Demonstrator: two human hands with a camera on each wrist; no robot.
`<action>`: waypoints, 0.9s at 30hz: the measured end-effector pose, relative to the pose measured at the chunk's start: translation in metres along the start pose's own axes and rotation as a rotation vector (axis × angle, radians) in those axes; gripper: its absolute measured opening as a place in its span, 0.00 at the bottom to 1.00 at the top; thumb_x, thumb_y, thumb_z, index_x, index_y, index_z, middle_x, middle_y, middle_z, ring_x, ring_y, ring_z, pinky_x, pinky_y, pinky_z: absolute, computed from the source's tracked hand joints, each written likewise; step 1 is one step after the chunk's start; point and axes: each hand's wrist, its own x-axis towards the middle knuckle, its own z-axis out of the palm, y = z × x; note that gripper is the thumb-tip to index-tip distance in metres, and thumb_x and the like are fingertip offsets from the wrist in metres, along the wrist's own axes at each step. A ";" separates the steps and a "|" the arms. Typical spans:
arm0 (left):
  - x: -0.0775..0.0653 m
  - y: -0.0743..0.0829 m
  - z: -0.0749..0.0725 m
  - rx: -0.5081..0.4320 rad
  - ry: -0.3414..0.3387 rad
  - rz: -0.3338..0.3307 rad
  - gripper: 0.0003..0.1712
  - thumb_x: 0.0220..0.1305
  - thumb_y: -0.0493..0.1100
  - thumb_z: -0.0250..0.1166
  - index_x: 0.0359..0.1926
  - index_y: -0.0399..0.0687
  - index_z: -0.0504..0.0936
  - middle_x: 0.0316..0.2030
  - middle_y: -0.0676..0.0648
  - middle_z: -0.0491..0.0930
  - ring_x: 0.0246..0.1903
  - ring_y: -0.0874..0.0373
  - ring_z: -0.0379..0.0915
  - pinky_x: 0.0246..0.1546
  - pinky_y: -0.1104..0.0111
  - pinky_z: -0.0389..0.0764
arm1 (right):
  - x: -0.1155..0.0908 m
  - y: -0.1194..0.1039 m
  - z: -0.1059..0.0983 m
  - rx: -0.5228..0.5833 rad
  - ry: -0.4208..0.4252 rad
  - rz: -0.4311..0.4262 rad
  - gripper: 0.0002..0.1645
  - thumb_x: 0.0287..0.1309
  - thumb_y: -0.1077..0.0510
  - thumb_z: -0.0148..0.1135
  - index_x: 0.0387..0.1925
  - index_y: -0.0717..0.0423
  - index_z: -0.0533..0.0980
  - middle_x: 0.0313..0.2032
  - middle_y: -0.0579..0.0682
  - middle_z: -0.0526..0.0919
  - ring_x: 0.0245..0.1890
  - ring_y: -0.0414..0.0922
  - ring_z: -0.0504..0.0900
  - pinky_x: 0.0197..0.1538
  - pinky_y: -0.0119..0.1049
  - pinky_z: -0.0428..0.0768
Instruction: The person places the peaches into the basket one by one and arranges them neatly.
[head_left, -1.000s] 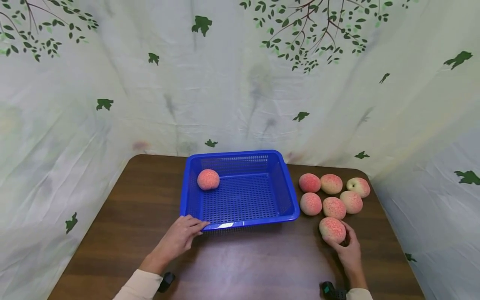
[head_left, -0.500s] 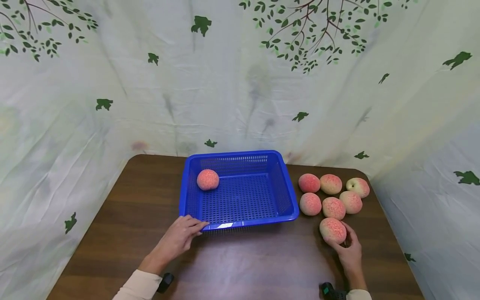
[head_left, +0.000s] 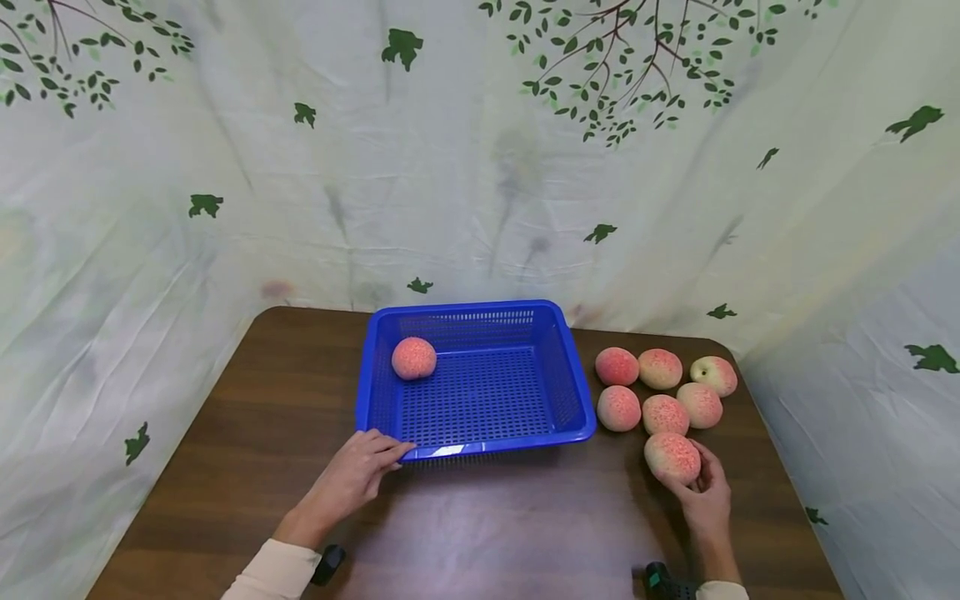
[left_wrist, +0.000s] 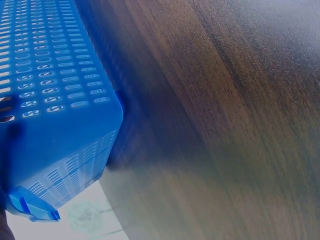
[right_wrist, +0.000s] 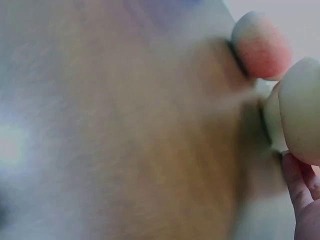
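Note:
My left hand (head_left: pixel 356 471) grips the front left rim of a blue plastic basket (head_left: pixel 480 452), fingers over the edge. Inside the basket, at its left side, lies one peach (head_left: pixel 414 358). The left wrist view shows the basket's slotted wall (left_wrist: pixel 55 130) close up. On the right, my right hand (head_left: pixel 705 497) holds a pink and cream peach (head_left: pixel 672 457) between thumb and fingers, in front of the other peaches. In the right wrist view this held peach (right_wrist: pixel 304 110) sits above the fingertips (right_wrist: pixel 295 175), with part of it outside the frame.
Several more peaches stand grouped to the right of the basket, among them a front-row peach (head_left: pixel 665 415) right behind the held one and a paler peach (head_left: pixel 714 377) at the back right. The brown wooden table (head_left: pixel 510 533) ends at a leaf-printed white curtain (head_left: pixel 465 167).
My right hand has shifted slightly to the right with the peach, which appears a little raised and turned. The left hand stays on the basket rim.

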 end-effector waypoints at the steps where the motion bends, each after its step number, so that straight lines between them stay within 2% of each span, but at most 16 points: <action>1: 0.000 0.000 0.000 0.000 0.000 -0.002 0.16 0.49 0.32 0.69 0.43 0.43 0.87 0.35 0.51 0.84 0.32 0.57 0.73 0.34 0.65 0.70 | 0.000 -0.004 0.000 0.003 -0.001 -0.005 0.43 0.45 0.71 0.73 0.63 0.54 0.65 0.51 0.38 0.71 0.52 0.35 0.69 0.48 0.16 0.68; 10: 0.000 0.001 -0.001 -0.004 0.003 0.009 0.18 0.47 0.32 0.70 0.43 0.44 0.87 0.35 0.52 0.84 0.32 0.58 0.73 0.34 0.66 0.70 | 0.000 -0.032 -0.005 0.037 -0.005 -0.038 0.40 0.51 0.73 0.67 0.63 0.53 0.63 0.49 0.37 0.71 0.48 0.33 0.71 0.45 0.15 0.71; 13: 0.000 0.002 -0.002 0.001 0.018 0.015 0.18 0.46 0.31 0.70 0.43 0.43 0.86 0.35 0.52 0.84 0.32 0.58 0.73 0.33 0.66 0.70 | 0.002 -0.042 -0.003 0.047 -0.014 -0.048 0.41 0.51 0.74 0.66 0.64 0.56 0.62 0.50 0.38 0.71 0.48 0.34 0.71 0.44 0.16 0.71; 16: 0.000 0.002 -0.003 0.005 0.030 0.024 0.19 0.45 0.30 0.71 0.42 0.43 0.86 0.34 0.52 0.84 0.31 0.58 0.74 0.33 0.66 0.70 | 0.004 -0.054 0.000 0.055 -0.044 -0.061 0.42 0.52 0.74 0.66 0.66 0.58 0.59 0.52 0.40 0.69 0.50 0.35 0.70 0.45 0.16 0.71; 19: 0.001 0.003 -0.003 0.010 0.023 0.020 0.20 0.44 0.29 0.72 0.43 0.43 0.86 0.35 0.52 0.84 0.32 0.58 0.75 0.33 0.66 0.70 | 0.005 -0.066 0.003 0.053 -0.086 -0.079 0.43 0.53 0.73 0.66 0.67 0.57 0.57 0.54 0.40 0.67 0.51 0.35 0.69 0.46 0.16 0.70; 27: 0.001 0.002 -0.004 0.015 0.004 0.017 0.20 0.44 0.29 0.72 0.42 0.43 0.87 0.35 0.52 0.84 0.33 0.58 0.75 0.34 0.65 0.71 | 0.013 -0.094 0.026 0.007 -0.174 -0.159 0.41 0.52 0.72 0.66 0.66 0.60 0.59 0.54 0.41 0.66 0.51 0.36 0.70 0.49 0.18 0.70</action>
